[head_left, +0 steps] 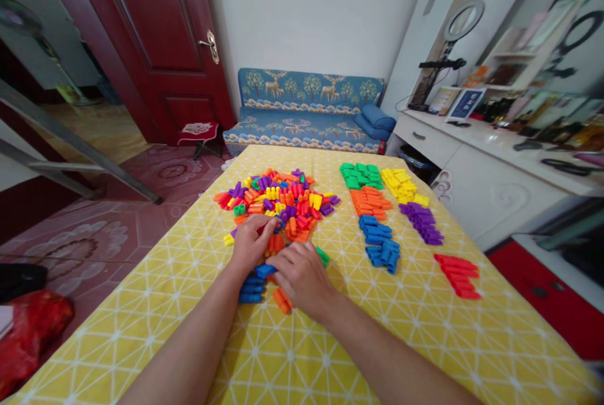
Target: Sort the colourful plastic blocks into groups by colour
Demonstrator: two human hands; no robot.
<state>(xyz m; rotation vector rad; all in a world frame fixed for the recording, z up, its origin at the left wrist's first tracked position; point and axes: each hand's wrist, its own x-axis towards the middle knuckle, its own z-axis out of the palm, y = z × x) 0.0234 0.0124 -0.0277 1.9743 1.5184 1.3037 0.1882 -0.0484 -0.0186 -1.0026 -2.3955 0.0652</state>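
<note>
A mixed heap of small tube-shaped plastic building blocks (283, 197) in several colours lies on the table. At its near edge is my left hand (252, 238), thumb and fingers drawn together; what they grip is hard to make out. My right hand (302, 276) is just nearer to me, its curled fingers on a blue block (265, 270). Other blue blocks (251, 292) lie side by side below my left hand. An orange pair (282, 300) rests under my right hand, and orange blocks (275, 244) sit between both hands. A green block (323, 256) shows behind my right hand.
On the table's right side are single-colour groups: green (361, 175), orange (370, 202), blue (380, 243), yellow (403, 187), purple (421, 222) and red (457, 276). A patterned yellow cloth (377, 348) covers the table. Beyond stand a blue sofa (306, 122) and a white counter (509, 153).
</note>
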